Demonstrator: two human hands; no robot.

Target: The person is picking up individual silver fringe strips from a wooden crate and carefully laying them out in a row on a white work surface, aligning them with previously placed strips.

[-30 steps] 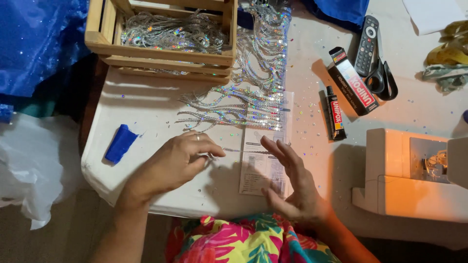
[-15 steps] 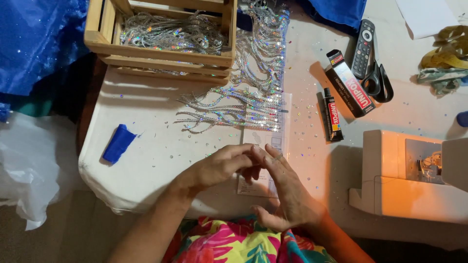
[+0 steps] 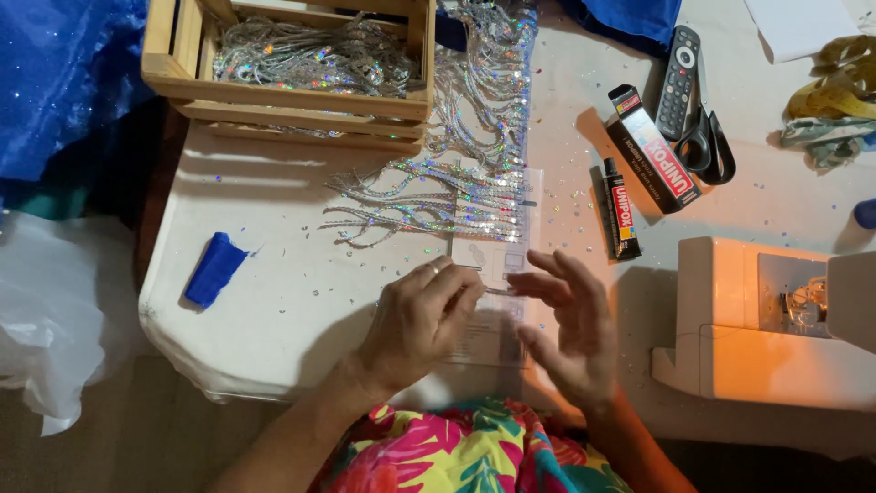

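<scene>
My left hand (image 3: 418,321) rests on the white table (image 3: 274,310), thumb and fingers pinched on a thin silvery strand (image 3: 500,291) that sticks out to the right. My right hand (image 3: 564,330) hovers beside it with fingers spread, its fingertips at the strand's free end, holding nothing. Both hands are over a pale printed paper sheet (image 3: 497,260). Just beyond the sheet lies a fringe of holographic sequin strands (image 3: 438,196), fanned out to the left.
A wooden crate (image 3: 182,78) of more sequin strands stands at the back. A folded blue piece (image 3: 214,269) lies left. A glue tube (image 3: 620,212), its box (image 3: 652,151), a remote (image 3: 680,80) and scissors (image 3: 710,144) lie right. A sewing machine (image 3: 766,319) is near right.
My left hand moved right from the bare table to the paper sheet and met my right hand. The right hand lifted off the sheet, and the hands now stand slightly apart.
</scene>
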